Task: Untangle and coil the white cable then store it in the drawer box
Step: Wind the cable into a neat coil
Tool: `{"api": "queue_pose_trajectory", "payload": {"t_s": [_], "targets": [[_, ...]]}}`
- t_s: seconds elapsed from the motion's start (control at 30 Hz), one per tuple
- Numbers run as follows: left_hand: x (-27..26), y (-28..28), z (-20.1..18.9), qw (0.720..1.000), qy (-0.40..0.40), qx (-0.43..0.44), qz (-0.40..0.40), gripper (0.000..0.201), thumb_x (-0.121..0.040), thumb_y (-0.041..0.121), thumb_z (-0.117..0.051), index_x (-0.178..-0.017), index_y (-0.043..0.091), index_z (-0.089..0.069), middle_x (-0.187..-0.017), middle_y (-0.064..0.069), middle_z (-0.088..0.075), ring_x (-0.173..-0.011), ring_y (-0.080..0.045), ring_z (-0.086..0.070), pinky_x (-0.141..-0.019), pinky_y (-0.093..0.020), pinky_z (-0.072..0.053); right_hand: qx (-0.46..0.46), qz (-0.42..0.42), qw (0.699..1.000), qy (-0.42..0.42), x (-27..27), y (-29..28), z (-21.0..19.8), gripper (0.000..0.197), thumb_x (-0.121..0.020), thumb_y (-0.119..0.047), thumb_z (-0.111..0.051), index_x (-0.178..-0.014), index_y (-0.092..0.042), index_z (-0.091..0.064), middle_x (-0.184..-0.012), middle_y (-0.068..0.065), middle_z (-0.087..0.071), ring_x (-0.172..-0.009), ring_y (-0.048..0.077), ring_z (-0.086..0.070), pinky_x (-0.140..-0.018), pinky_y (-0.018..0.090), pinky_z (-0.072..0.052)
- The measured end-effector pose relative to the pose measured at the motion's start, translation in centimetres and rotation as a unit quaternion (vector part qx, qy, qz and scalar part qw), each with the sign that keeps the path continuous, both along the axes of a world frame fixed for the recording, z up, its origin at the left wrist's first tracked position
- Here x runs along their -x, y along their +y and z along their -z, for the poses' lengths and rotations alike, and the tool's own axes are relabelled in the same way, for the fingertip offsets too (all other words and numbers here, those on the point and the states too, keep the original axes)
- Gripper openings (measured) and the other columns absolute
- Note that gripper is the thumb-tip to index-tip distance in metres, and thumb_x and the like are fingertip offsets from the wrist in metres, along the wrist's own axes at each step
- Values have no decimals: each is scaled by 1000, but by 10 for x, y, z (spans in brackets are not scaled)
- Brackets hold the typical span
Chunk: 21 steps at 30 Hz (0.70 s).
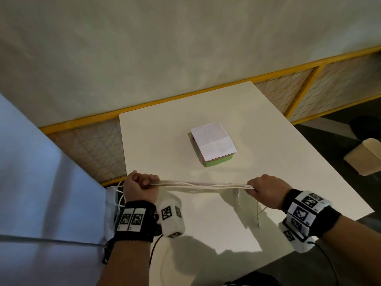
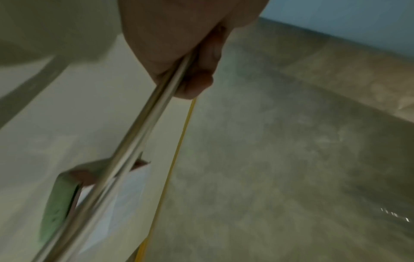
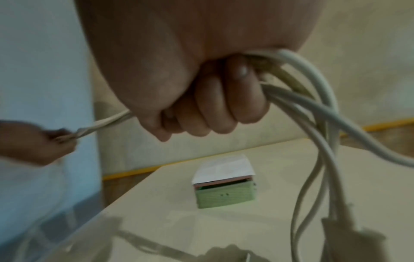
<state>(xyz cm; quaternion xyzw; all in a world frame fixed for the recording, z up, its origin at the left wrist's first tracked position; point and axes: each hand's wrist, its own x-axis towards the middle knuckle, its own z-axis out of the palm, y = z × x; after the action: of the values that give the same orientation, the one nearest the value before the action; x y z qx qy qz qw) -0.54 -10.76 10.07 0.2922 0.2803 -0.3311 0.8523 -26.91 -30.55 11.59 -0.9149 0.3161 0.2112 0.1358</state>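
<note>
so both hands are gripping the cable (image 1: 203, 185) right now, with several strands bunched and pulled into a flat, taut band between them. the left hand (image 1: 140, 187) is clenching one end in a fist, sitting right over the table's (image 1: 268, 141) left edge, with a few loops sticking out past that edge. the right hand (image 1: 267, 190) is wrapping its fingers (image 3: 224, 99) around the other end, well inside the near right part of the top. from that fist, loose strands are hanging down toward the surface, and in the right wrist view a blurry plug-like end is dangling low on the right. the box (image 1: 213, 144) is sitting further back near the middle of the table, well apart from the hands, its green drawer front facing them with a thin dark gap showing along its top. bare tabletop is lying on all sides of it, between it and the stretched cable too.
</note>
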Motion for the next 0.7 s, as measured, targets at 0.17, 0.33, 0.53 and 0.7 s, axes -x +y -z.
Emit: {"api": "queue_pose_trajectory", "payload": {"t_s": [0.17,0.33,0.53,0.7], "targets": [[2,-1,8,1000,-7,-9,1,58,-97,17,-30,-39,20,-32,-32,6,-22,-25,-10,-25,-39,-10,-32,25,20,999,17,20,-23,14,25,-94,-40,-36,-72,-28,-42,-88,6,-63,-88,30,-60,-66,31,-38],[20,-17,5,999,-23,-42,26,57,-94,17,-33,-38,19,-25,-33,5,-17,-25,-12,-17,-35,-12,-18,30,54,997,47,20,-33,21,32,-95,-40,-36,-65,-29,-36,-73,0,-46,-79,29,-55,-67,30,-37],[35,-21,3,998,-27,-39,37,51,-92,19,-36,-42,21,-24,-34,6,-16,-26,-11,-16,-33,-13,-16,6,2,998,70,19,-30,30,38,-79,-49,-59,-108,-25,-48,-117,0,-58,-108,21,-55,-93,32,-36],[51,-24,4,998,-34,-29,46,53,-91,19,-36,-39,22,-24,-34,6,-16,-26,-11,-16,-35,-13,-16,-15,-34,998,46,5,-18,25,102,-58,-66,-67,-143,-38,-18,-148,-5,-29,-140,20,-22,-117,45,-9]]}}
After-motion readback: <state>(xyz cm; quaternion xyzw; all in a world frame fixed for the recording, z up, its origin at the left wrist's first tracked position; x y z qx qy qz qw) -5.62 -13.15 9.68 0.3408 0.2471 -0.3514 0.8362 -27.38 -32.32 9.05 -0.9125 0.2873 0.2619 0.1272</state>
